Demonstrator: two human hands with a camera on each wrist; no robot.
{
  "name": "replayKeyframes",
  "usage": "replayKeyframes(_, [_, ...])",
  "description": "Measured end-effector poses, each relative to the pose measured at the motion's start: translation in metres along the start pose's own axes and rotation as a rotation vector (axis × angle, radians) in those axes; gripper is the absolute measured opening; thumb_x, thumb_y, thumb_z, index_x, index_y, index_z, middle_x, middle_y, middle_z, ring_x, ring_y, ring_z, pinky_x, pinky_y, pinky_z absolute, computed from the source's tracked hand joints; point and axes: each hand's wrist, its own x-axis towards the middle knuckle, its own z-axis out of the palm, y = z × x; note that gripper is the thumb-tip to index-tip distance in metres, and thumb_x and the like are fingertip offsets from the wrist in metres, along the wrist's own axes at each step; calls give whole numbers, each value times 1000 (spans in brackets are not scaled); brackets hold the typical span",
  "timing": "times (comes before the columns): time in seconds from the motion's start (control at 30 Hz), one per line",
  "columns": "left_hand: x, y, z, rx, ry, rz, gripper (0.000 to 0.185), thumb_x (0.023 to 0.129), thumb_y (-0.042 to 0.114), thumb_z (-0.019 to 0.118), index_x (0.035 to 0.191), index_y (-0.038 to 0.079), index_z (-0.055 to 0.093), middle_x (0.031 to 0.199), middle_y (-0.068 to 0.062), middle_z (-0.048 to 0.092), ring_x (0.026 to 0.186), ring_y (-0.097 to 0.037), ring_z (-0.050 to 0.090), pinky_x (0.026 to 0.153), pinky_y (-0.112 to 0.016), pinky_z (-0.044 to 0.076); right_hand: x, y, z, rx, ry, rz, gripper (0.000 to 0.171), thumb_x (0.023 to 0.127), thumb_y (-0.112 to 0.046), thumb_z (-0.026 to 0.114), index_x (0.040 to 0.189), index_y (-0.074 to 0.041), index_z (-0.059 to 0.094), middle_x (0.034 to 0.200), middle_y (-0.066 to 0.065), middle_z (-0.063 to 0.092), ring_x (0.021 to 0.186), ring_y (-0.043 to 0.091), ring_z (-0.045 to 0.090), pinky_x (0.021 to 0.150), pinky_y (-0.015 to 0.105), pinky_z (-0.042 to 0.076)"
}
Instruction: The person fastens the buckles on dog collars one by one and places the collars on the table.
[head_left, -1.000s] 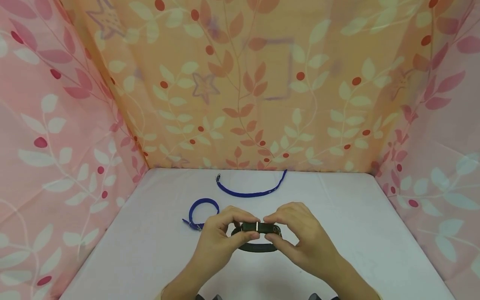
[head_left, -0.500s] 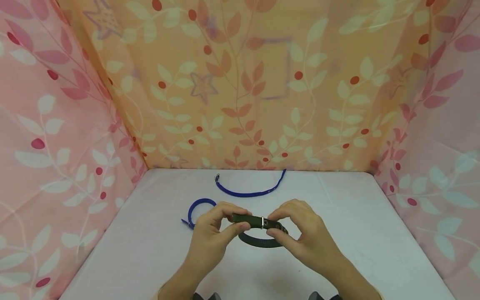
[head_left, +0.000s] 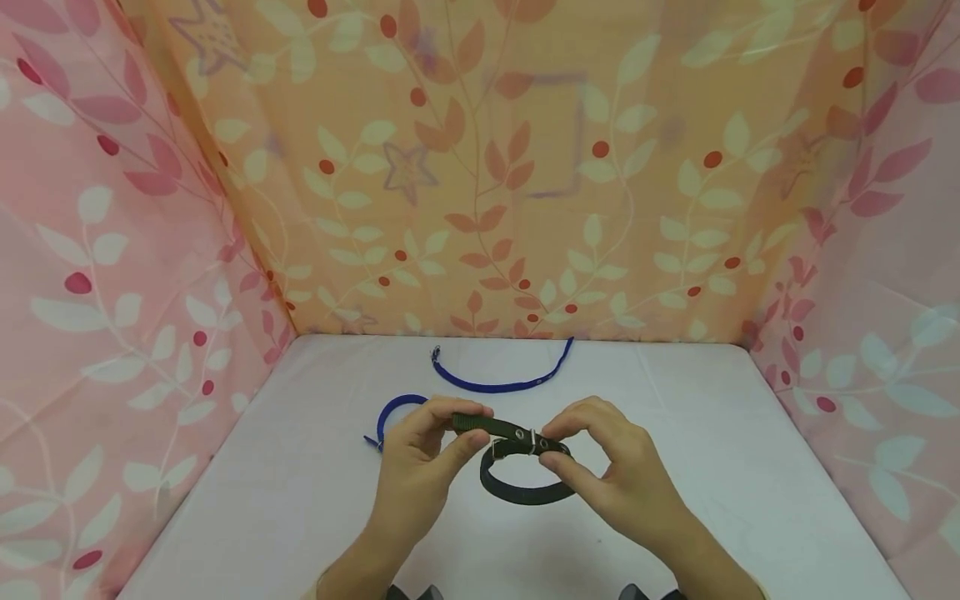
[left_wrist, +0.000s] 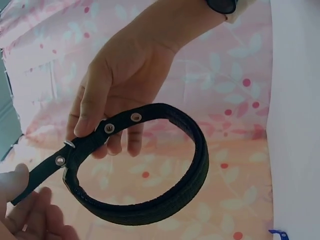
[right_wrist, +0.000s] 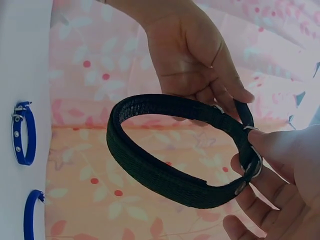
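Observation:
Both hands hold a dark green collar (head_left: pixel 527 497) just over the table, bent into a loop with a metal keeper and a row of eyelets. My left hand (head_left: pixel 422 454) pinches the free strap end between thumb and fingers. My right hand (head_left: pixel 613 457) pinches the strap next to the metal keeper (left_wrist: pixel 70 144), through which the strap end passes. Eyelets (left_wrist: pixel 109 128) show on both sides of that keeper in the left wrist view. A D-shaped metal ring (right_wrist: pixel 256 167) shows beside the right fingers in the right wrist view.
A blue collar (head_left: pixel 393 403) fastened into a ring lies behind my left hand, which partly hides it. Farther back, another blue collar (head_left: pixel 495 388) lies in an open curve. Flower-patterned cloth walls (head_left: pixel 480 167) close off the back and sides of the white table (head_left: pixel 300 500).
My left hand has moved left and slightly up with the strap end, drawing more strap out past the keeper. Eyelets now show, and the loop hangs open below my right hand.

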Motion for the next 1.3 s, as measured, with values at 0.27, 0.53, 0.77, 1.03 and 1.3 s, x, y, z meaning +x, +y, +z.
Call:
replayKeyframes(0.27, [1,-6,6,133,-117,-67,33,88,16,81,120,21,73,118,6,73,112,-18,66,96,-34,55,1,-1,-2,77,48,30,45,73,11,85,109,-11,70,100,-1,70,97,13,65,90,20,52])
replayKeyframes(0.53, [-1,-9,9,233,-158,140,18,92,15,77,109,12,81,112,4,77,108,-15,69,86,-32,59,3,0,1,99,49,-9,43,72,12,84,108,-9,71,99,1,70,97,14,63,89,20,51])
replayKeyframes(0.77, [-2,-8,10,233,-165,179,16,94,10,74,109,7,81,113,-2,77,107,-16,68,83,-30,58,4,-2,2,75,55,-39,38,74,8,85,106,-8,71,97,2,69,95,13,63,89,19,50])
replayKeyframes(1.03, [-4,-8,8,89,-210,113,19,96,4,70,113,6,78,115,-5,73,113,-20,65,88,-32,58,1,-1,3,43,42,-8,43,72,7,86,108,-12,71,99,-2,69,96,12,63,90,18,50])
replayKeyframes(1.3, [-4,-9,9,38,-213,83,20,98,1,67,114,6,76,115,-8,70,109,-19,63,81,-28,58,2,-2,2,2,40,-27,40,76,1,87,110,-12,71,103,-1,70,101,14,62,95,19,48])
